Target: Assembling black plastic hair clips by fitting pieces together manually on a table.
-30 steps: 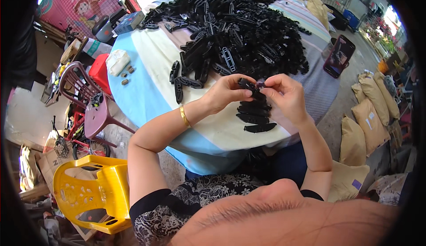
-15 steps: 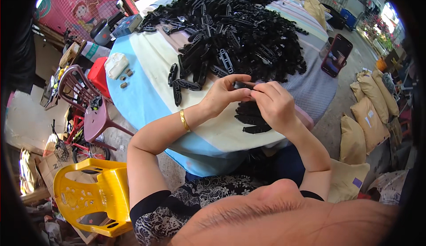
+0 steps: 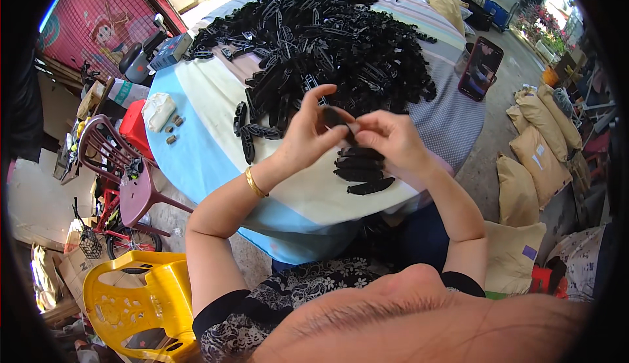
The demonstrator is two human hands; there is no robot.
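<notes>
My left hand (image 3: 309,133) and my right hand (image 3: 388,140) meet over the near part of a round table (image 3: 196,160) and together pinch a small black plastic piece (image 3: 335,118) between their fingertips. A gold bangle (image 3: 254,183) circles my left wrist. Just below my right hand lies a small stack of flat black oval pieces (image 3: 362,168). Left of my left hand lie a few more oval pieces (image 3: 247,133). Beyond the hands a big heap of black plastic parts (image 3: 327,35) covers the middle and far side of the cloth.
A phone (image 3: 480,68) stands at the table's right edge. A white rag (image 3: 159,109) lies at its left edge. A dark red chair (image 3: 124,173), a yellow plastic chair (image 3: 137,304) and a small bicycle (image 3: 118,238) stand at left; tan sacks (image 3: 537,160) lie at right.
Both hands have turned the small black piece between their fingers and shifted slightly; my left fingers now spread wider above it. The stack and heap have not moved.
</notes>
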